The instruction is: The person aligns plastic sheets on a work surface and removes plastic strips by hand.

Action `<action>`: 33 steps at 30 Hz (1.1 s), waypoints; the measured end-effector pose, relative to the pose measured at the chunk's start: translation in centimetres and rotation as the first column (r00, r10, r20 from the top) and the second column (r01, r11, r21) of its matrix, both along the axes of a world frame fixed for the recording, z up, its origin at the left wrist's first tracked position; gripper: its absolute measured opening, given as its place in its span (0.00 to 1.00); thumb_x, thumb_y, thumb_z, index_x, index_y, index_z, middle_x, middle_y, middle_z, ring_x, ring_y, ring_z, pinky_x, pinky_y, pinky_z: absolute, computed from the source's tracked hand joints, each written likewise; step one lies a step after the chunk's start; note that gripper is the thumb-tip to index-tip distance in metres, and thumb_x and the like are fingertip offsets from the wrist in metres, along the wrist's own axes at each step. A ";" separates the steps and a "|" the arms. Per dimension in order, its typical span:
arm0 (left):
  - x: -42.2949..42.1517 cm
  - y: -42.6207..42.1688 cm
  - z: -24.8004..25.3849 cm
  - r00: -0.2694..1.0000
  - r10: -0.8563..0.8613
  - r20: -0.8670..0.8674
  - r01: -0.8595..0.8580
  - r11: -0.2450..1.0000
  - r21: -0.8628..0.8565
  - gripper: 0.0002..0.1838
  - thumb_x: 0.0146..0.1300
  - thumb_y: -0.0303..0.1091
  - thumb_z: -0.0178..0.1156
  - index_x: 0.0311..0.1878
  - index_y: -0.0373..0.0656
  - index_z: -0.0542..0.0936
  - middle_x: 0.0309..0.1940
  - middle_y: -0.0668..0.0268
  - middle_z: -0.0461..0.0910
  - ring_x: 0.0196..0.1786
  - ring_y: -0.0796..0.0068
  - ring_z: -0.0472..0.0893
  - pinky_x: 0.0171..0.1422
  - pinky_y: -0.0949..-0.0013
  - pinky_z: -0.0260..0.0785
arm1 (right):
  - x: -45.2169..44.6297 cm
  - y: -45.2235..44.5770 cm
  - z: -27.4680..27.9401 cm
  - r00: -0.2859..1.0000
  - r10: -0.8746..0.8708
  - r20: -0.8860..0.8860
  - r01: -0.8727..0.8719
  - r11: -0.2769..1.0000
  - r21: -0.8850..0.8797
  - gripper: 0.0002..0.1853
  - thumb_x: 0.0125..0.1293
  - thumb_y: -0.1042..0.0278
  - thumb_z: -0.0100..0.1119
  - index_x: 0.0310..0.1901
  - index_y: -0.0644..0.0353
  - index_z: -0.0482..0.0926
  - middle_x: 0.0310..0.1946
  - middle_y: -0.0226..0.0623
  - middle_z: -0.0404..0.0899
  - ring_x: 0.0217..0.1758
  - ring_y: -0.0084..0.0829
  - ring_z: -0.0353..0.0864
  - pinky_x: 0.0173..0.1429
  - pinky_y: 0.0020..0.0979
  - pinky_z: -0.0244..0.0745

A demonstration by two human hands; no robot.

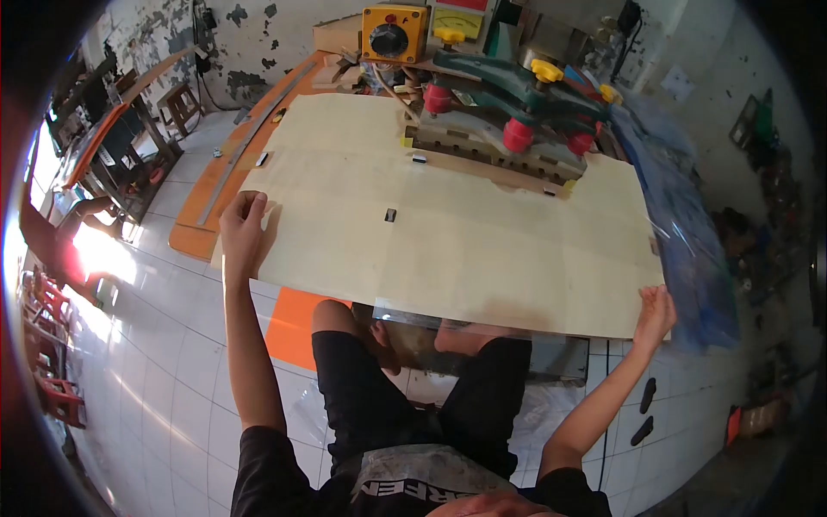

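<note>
A broad cream-coloured board lies in front of me, with faint square fold shadows across it. Clear plastic sheet shows as a shiny strip past its front edge, over my knees. My left hand is closed in a pinch above the board's left edge. At the front right corner, my right hand is also closed, fingertips together. Both seem to grip the plastic's edge, which is barely visible at the fingers. Small dark blocks sit on the board, one near the middle and one at the left.
A dark green clamp-like machine part with red feet and yellow knobs stands at the back, above a slotted bar. Beside it is a yellow control box with a black dial. A metal ruler lies at left; bluish plastic drapes right.
</note>
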State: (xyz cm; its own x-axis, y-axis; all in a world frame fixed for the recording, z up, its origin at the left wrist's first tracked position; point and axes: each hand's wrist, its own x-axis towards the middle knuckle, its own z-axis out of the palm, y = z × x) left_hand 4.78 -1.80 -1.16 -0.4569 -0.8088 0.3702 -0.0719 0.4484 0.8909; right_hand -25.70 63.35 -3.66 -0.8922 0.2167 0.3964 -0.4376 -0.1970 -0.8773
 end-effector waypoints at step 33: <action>-0.1 -0.5 -0.1 0.985 0.014 0.173 -0.006 0.999 -0.052 0.15 0.74 0.38 0.58 0.45 0.31 0.80 0.33 0.67 0.77 0.40 0.78 0.75 0.49 0.72 0.67 | 1.4 -1.2 1.1 0.999 0.043 0.011 -0.044 0.999 0.020 0.13 0.74 0.65 0.61 0.36 0.67 0.81 0.33 0.37 0.81 0.39 0.30 0.83 0.56 0.37 0.80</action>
